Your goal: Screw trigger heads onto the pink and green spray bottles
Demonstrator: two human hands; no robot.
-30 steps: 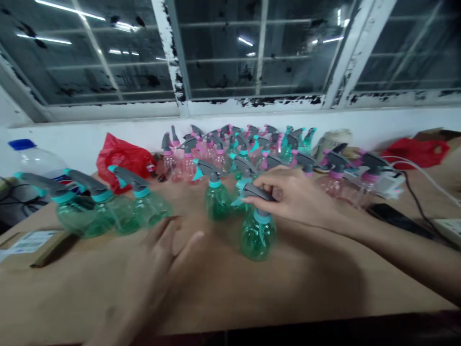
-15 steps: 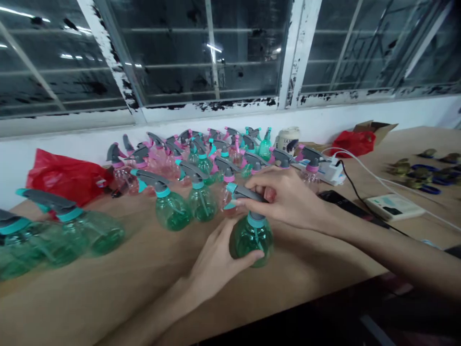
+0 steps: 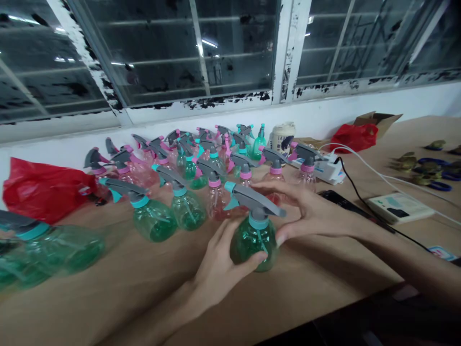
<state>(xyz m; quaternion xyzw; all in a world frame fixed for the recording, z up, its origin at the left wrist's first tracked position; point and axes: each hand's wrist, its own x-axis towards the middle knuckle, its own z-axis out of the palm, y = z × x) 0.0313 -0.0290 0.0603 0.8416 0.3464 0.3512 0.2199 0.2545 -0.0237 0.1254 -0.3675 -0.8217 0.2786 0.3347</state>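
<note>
In front of me a green spray bottle [image 3: 256, 238] with a grey and turquoise trigger head stands upright on the table. My left hand [image 3: 221, 259] is wrapped round its body from the left, thumb across the front. My right hand [image 3: 306, 209] is on the bottle's other side, thumb and fingers spread apart; the thumb tip is close to the bottle, and I cannot tell whether it touches. Two more green spray bottles, a tilted one [image 3: 154, 218] and one beside it [image 3: 189, 209], stand to the left. A pink spray bottle [image 3: 217, 199] is just behind the left hand.
Several pink and green spray bottles crowd toward the wall. A red plastic bag [image 3: 46, 190] lies left, another red bag [image 3: 355, 137] right by a cardboard box [image 3: 385, 125]. A paper cup [image 3: 283, 137], power strip [image 3: 329, 168], cables, a phone [image 3: 338, 199] and a cream device [image 3: 401, 207] are around.
My right hand has let go of the trigger head and moved right and slightly down, its fingers opening. My left hand still holds the bottle. The view has shifted a little.
</note>
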